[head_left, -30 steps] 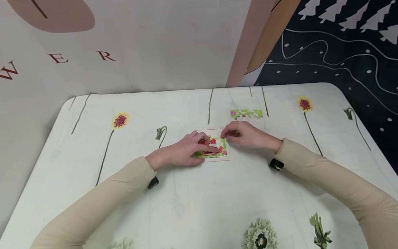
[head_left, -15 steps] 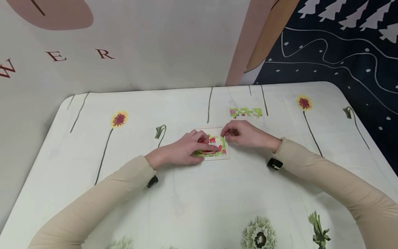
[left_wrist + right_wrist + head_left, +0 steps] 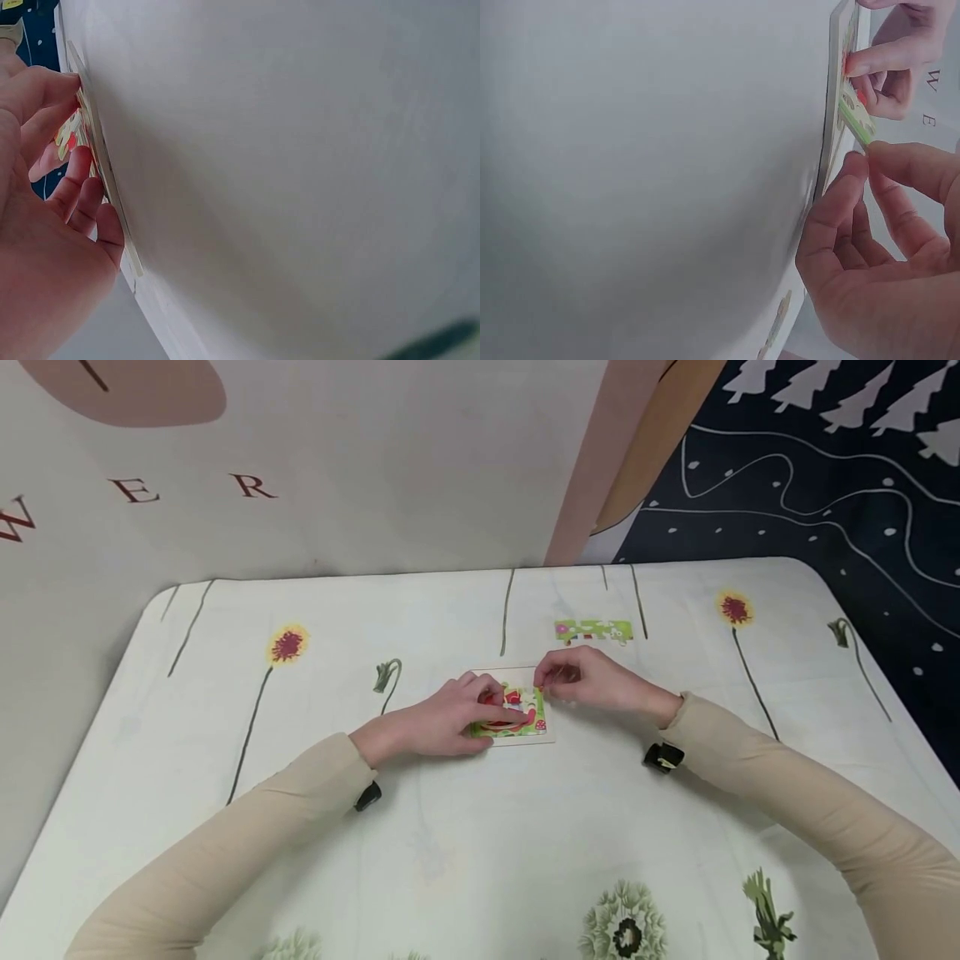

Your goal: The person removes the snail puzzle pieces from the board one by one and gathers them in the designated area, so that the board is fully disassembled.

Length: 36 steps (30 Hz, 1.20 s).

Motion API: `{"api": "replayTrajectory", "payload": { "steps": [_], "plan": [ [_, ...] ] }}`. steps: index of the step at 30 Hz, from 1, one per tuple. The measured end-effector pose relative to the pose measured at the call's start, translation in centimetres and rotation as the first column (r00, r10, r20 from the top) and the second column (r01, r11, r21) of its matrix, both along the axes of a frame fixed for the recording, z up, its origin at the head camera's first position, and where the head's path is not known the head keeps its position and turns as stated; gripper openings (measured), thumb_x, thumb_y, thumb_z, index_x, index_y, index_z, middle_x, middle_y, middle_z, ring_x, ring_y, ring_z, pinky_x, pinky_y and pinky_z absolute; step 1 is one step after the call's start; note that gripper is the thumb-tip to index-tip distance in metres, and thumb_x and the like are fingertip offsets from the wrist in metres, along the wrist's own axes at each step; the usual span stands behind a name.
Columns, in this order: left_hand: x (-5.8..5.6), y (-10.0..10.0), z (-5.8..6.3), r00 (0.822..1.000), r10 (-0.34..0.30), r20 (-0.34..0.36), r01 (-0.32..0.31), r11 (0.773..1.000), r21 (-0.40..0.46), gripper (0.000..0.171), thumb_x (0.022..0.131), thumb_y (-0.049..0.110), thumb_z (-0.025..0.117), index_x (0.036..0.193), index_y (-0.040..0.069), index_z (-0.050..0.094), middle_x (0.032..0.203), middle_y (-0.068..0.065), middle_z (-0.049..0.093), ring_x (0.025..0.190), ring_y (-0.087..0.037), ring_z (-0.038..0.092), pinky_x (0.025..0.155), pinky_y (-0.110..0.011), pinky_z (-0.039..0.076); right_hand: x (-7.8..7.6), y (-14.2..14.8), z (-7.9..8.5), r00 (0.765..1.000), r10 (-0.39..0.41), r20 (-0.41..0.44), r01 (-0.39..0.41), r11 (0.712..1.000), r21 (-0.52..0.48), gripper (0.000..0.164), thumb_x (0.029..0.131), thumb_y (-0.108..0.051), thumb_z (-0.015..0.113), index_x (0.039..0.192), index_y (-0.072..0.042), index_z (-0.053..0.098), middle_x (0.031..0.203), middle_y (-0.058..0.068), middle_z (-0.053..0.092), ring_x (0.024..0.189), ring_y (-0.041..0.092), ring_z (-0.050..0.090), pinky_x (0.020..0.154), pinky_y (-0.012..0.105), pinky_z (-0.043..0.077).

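Observation:
A small picture jigsaw puzzle (image 3: 534, 717), red and green, lies in a thin pale puzzle tray (image 3: 517, 674) on the table. My left hand (image 3: 438, 720) rests over its left side, index finger stretched across the picture and thumb at the near edge. At the tray's far right corner, my right hand (image 3: 592, 681) pinches a puzzle piece (image 3: 860, 120) between thumb and index finger. In the right wrist view this green-edged piece stands tilted, its lower end at the puzzle. The left wrist view shows my left fingertips right at the tray's edge.
Beyond my right hand lies a green puzzle strip (image 3: 596, 630) with flowers on it. A white flower-printed cloth (image 3: 450, 843) covers the table. A pale lettered wall (image 3: 420, 468) rises behind its far edge, and a dark patterned panel (image 3: 810, 518) stands at the right.

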<state>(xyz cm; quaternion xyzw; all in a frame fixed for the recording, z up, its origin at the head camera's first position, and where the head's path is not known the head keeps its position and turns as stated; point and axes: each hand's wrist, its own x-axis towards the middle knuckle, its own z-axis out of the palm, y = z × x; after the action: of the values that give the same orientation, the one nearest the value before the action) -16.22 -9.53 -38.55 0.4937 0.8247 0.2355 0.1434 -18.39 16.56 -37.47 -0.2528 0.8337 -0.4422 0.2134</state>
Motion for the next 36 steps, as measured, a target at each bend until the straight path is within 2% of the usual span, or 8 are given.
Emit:
{"api": "replayTrajectory", "payload": {
  "steps": [5, 10, 17, 24, 36],
  "plan": [
    [0.0, 0.0, 0.0, 1.0, -0.004, -0.005, 0.004, 1.0, 0.001, 0.045, 0.088, 0.012, 0.064, 0.132, 0.021, 0.062, 0.107, -0.001, 0.043, 0.101, -0.021, 0.037, 0.082, -0.037, 0.033, 0.0, -0.2, -0.3, 1.0, -0.014, 0.016, 0.014, 1.0, -0.013, 0.011, 0.088, 0.004, 0.063, 0.096, -0.003, 0.066, 0.089, 0.007, 0.064, 0.082, 0.021, 0.057, 0.077, 0.032, 0.046],
    [-0.1, 0.0, 0.0, 1.0, -0.008, -0.012, 0.008, 1.0, -0.005, 0.045, 0.089, 0.014, 0.065, 0.133, 0.021, 0.061, 0.108, -0.002, 0.042, 0.102, -0.022, 0.037, 0.081, -0.036, 0.033, 0.1, -0.1, -0.3, 1.0, -0.025, -0.013, 0.025, 1.0, -0.006, 0.011, 0.088, 0.003, 0.065, 0.096, -0.004, 0.067, 0.089, 0.006, 0.065, 0.082, 0.02, 0.058, 0.078, 0.033, 0.047],
    [0.0, 0.0, 0.2, 1.0, -0.011, -0.009, 0.011, 1.0, -0.008, 0.046, 0.089, 0.014, 0.065, 0.134, 0.021, 0.06, 0.108, -0.002, 0.042, 0.101, -0.023, 0.036, 0.081, -0.036, 0.032, 0.1, 0.3, 0.0, 0.998, -0.062, -0.018, 0.062, 0.998, -0.016, 0.013, 0.088, 0.004, 0.062, 0.098, -0.002, 0.067, 0.092, 0.007, 0.065, 0.084, 0.02, 0.059, 0.077, 0.031, 0.047],
    [0.0, 0.0, 0.0, 1.0, -0.007, -0.018, 0.006, 1.0, -0.02, 0.046, 0.089, 0.014, 0.064, 0.134, 0.022, 0.06, 0.109, -0.001, 0.042, 0.101, -0.021, 0.036, 0.082, -0.036, 0.032, 0.2, 1.2, -0.1, 0.996, -0.082, -0.014, 0.082, 0.997, -0.012, 0.012, 0.088, 0.005, 0.062, 0.098, -0.001, 0.067, 0.093, 0.008, 0.065, 0.084, 0.021, 0.058, 0.075, 0.028, 0.046],
    [0.0, 0.0, -0.2, 1.0, -0.004, -0.025, 0.004, 1.0, -0.006, 0.046, 0.089, 0.015, 0.065, 0.134, 0.023, 0.06, 0.107, 0.0, 0.042, 0.098, -0.02, 0.036, 0.08, -0.035, 0.031, 0.4, 3.3, 0.4, 0.991, -0.131, -0.036, 0.131, 0.991, 0.011, 0.012, 0.089, 0.004, 0.061, 0.098, -0.001, 0.067, 0.092, 0.009, 0.063, 0.085, 0.023, 0.056, 0.076, 0.029, 0.045]
  ]
}}
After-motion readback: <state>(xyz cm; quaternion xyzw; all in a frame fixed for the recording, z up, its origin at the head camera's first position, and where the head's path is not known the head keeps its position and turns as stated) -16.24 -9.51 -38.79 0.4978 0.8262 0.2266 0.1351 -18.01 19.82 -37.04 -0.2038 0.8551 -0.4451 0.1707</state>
